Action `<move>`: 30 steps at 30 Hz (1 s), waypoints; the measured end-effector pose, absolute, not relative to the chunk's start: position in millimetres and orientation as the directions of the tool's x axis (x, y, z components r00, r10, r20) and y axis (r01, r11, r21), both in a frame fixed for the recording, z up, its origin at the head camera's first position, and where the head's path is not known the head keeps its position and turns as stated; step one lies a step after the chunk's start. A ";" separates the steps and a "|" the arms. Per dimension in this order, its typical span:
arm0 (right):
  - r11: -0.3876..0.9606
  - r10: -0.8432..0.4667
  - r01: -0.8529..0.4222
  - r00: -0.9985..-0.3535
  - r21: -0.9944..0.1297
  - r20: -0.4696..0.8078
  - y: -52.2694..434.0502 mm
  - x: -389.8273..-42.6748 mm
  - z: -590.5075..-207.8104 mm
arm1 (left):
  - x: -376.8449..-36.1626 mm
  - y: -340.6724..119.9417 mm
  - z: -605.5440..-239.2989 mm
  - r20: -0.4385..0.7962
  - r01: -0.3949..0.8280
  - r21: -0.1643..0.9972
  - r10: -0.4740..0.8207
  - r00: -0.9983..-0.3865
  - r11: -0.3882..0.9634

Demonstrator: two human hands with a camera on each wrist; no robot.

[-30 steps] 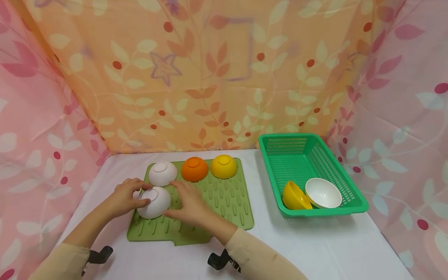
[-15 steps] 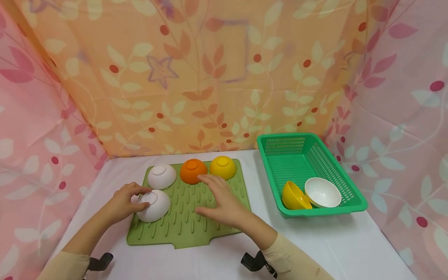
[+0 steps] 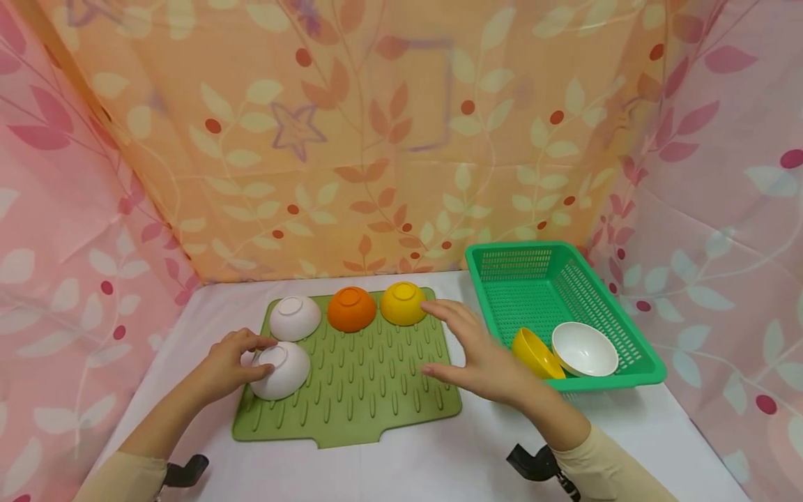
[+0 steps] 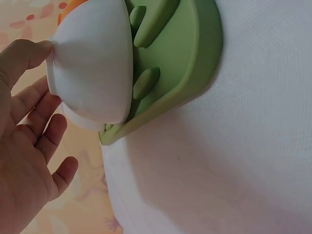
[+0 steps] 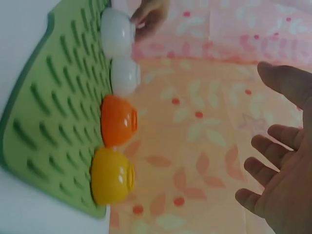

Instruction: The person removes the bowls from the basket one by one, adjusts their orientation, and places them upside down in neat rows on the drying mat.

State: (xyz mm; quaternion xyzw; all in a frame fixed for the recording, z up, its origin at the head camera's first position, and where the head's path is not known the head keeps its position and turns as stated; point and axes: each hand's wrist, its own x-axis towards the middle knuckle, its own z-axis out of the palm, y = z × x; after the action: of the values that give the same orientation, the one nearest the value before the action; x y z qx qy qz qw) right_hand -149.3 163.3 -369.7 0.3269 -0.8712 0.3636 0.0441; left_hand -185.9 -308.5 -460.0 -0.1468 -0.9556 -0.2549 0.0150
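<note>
My left hand [image 3: 228, 366] pinches the foot ring of an upside-down white bowl [image 3: 290, 376] at the near left of a green drying mat [image 3: 370, 411]. The left wrist view has the thumb on one side of that ring and fingertips on the other. Behind it, a second white bowl [image 3: 295, 319], an orange bowl [image 3: 351, 309] and a yellow bowl [image 3: 401, 305] stand upside down in a row. My right hand [image 3: 486, 359] hovers past the mat's right edge, fingers spread and holding nothing; the right wrist view also shows it bare.
A green perforated basket [image 3: 511, 307] stands on the white-covered table [image 3: 439, 460] at the right. In its near end lie another yellow bowl [image 3: 534, 354], tilted, and a white bowl [image 3: 585, 350], open side up. Floral cloth [image 3: 376, 139] hangs behind and at both sides.
My right hand has left the near white bowl and moved right across the mat towards the basket. My left hand has stayed on that bowl.
</note>
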 end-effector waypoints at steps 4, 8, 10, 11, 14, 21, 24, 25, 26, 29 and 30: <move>0.560 -0.549 -0.598 -0.786 -0.574 0.284 198.8 -150.6 -359.9 | -184.4 -306.4 -460.0 0.091 0.276 0.494 0.267 -0.959 0.824; 0.607 -0.539 -0.558 -0.812 -0.566 0.223 234.1 -152.7 -355.0 | -183.7 -305.9 -460.3 0.078 0.265 0.499 0.262 -0.962 0.825; 0.629 -0.533 -0.540 -0.823 -0.560 0.196 250.6 -155.0 -353.4 | -183.7 -306.3 -459.9 0.078 0.265 0.496 0.261 -0.962 0.827; 0.637 -0.532 -0.535 -0.826 -0.554 0.187 258.7 -156.7 -353.0 | -183.8 -306.5 -459.5 0.079 0.265 0.495 0.260 -0.962 0.827; 0.637 -0.549 -0.547 -0.817 -0.544 0.178 281.1 -165.1 -354.1 | -183.9 -307.1 -458.3 0.085 0.269 0.494 0.263 -0.961 0.826; 0.643 -0.607 -0.558 -0.789 -0.524 0.095 324.8 -192.2 -368.6 | -184.0 -308.6 -459.5 0.079 0.261 0.502 0.257 -0.963 0.825; 0.670 -0.607 -0.519 -0.795 -0.531 0.011 339.8 -199.4 -373.3 | -184.5 -308.5 -461.4 0.071 0.254 0.505 0.253 -0.965 0.825; 0.679 -0.604 -0.500 -0.797 -0.537 -0.022 344.0 -200.9 -374.3 | -184.5 -308.4 -461.7 0.069 0.252 0.507 0.252 -0.965 0.824; 0.686 -0.605 -0.489 -0.794 -0.539 -0.051 347.4 -202.4 -375.2 | -184.6 -308.2 -461.7 0.068 0.250 0.509 0.252 -0.965 0.824; 0.692 -0.613 -0.454 -0.780 -0.561 -0.125 355.9 -207.0 -377.5 | -185.1 -308.4 -461.1 0.071 0.254 0.507 0.254 -0.965 0.824; 0.692 -0.619 -0.453 -0.772 -0.562 -0.140 358.1 -209.1 -378.7 | -185.3 -308.5 -460.5 0.073 0.255 0.506 0.253 -0.965 0.824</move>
State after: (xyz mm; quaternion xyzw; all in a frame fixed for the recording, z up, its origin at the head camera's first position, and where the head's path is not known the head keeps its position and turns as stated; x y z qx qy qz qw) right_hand -209.1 358.1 -378.7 0.2961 -0.9055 0.2576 -0.1615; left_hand -185.3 -308.5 -460.5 -0.1329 -0.9550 -0.2650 0.0015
